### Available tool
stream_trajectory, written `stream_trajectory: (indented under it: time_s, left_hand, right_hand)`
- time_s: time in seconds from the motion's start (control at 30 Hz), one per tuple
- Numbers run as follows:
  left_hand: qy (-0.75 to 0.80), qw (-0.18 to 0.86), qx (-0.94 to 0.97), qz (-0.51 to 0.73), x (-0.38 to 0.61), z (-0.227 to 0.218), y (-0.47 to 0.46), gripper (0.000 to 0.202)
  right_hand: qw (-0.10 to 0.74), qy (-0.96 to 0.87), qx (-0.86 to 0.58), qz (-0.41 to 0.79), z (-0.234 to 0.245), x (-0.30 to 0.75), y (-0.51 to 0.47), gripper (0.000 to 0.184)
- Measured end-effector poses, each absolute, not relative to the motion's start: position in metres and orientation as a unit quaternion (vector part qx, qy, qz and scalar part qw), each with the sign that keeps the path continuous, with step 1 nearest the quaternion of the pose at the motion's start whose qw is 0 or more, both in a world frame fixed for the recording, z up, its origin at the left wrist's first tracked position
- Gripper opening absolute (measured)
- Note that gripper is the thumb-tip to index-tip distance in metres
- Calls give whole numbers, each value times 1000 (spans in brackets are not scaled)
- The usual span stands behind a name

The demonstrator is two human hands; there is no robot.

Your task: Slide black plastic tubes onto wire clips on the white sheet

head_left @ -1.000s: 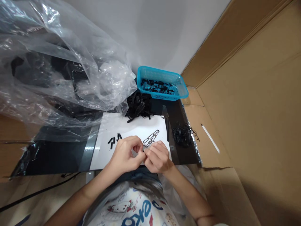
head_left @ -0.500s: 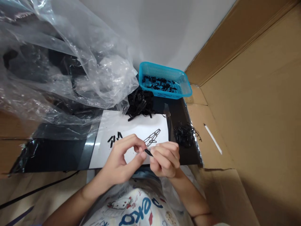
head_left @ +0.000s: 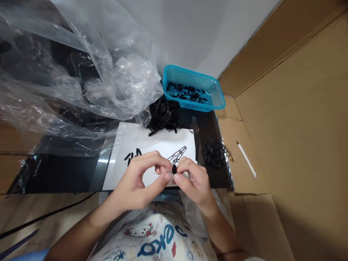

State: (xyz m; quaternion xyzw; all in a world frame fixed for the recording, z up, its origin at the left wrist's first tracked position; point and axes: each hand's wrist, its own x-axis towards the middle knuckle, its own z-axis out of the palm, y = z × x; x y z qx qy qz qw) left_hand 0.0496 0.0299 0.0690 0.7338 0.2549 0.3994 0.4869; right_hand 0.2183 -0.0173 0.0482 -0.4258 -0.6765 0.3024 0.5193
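Observation:
Between the fingertips of both hands is a small black piece [head_left: 174,169], held upright; its exact kind is too small to make out. My left hand [head_left: 146,177] pinches it from the left with thumb and forefinger. From the right, my right hand [head_left: 194,179] grips it the same way. Just beyond the fingers, thin dark-rimmed looped links [head_left: 178,154] lie on a white sheet [head_left: 154,142], partly hidden by my right hand. Several short black strips [head_left: 132,156] rest on the sheet beyond my left hand.
A blue basket [head_left: 194,72] with black pieces stands at the back. Near it lies a heap of black strips [head_left: 164,114]. Clear plastic bags [head_left: 122,79] cover the left. A tangle of thin black loops [head_left: 214,153] sits at right, near a white pen [head_left: 247,159] on cardboard.
The black piece has turned from slanted to upright. My right hand's curled fingers have shifted into a thumb-and-forefinger pinch; my left hand stays nearly where it was. The view has shifted slightly.

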Motion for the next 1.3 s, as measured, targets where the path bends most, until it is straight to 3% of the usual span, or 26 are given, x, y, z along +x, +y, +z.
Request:
stream_trajectory:
  time_s: [0.17, 0.4, 0.6, 0.7, 0.87, 0.97, 1.3]
  left_hand:
    - [251, 437, 778, 376, 47, 75, 30, 13]
    - [230, 445, 804, 321, 45, 73, 37, 15]
    - [268, 399, 817, 319, 51, 57, 37, 15]
    - [271, 368, 831, 316, 52, 49, 38, 14]
    - [267, 349, 848, 296, 48, 40, 40, 13]
    - [268, 356, 853, 273, 44, 38, 42, 12]
    - [233, 351, 862, 281, 39, 30, 46, 10]
  right_hand:
    - [504, -693, -420, 299, 44, 219, -18, 14]
    - [447, -698, -423, 366, 44, 224, -19, 14]
    - [292, -698, -520, 397, 51, 224, -20, 18]
    - [268, -678, -540, 420, 47, 222, -17, 21]
    - [323, -517, -477, 633, 14, 211, -12, 15]
    - [383, -387, -395, 740, -4, 202, -13, 24]
    - [391, -411, -416, 710, -20, 197, -22, 24]
